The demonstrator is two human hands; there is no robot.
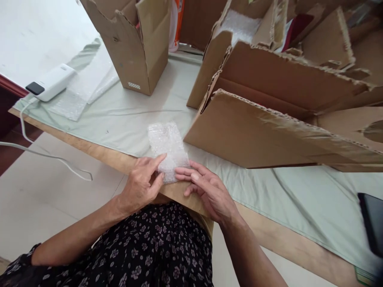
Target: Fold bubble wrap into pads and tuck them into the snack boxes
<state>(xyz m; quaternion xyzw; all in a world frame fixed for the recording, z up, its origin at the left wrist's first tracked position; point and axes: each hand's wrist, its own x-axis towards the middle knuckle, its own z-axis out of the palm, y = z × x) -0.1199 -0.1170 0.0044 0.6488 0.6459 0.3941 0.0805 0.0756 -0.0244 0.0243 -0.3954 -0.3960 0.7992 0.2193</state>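
Evidently, the bubble wrap (168, 141) lies at the table edge (104, 156) for easy reach, the half-open left hand (142, 178) resting thumb and forefinger on it, the loosely open right hand (211, 191) touching its side, seemingly to steady it.

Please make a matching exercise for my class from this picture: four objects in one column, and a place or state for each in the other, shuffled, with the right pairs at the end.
Objects
1. Nearest bubble-wrap piece
2. White device
3. Phone-like device
4. Tall cardboard box

Places and states
A. Dark, at the picture's right edge
B. Upright, with pale print near its base
C. Touched by the left hand
D. Joined to a cable

Right pairs: 1-C, 2-D, 3-A, 4-B
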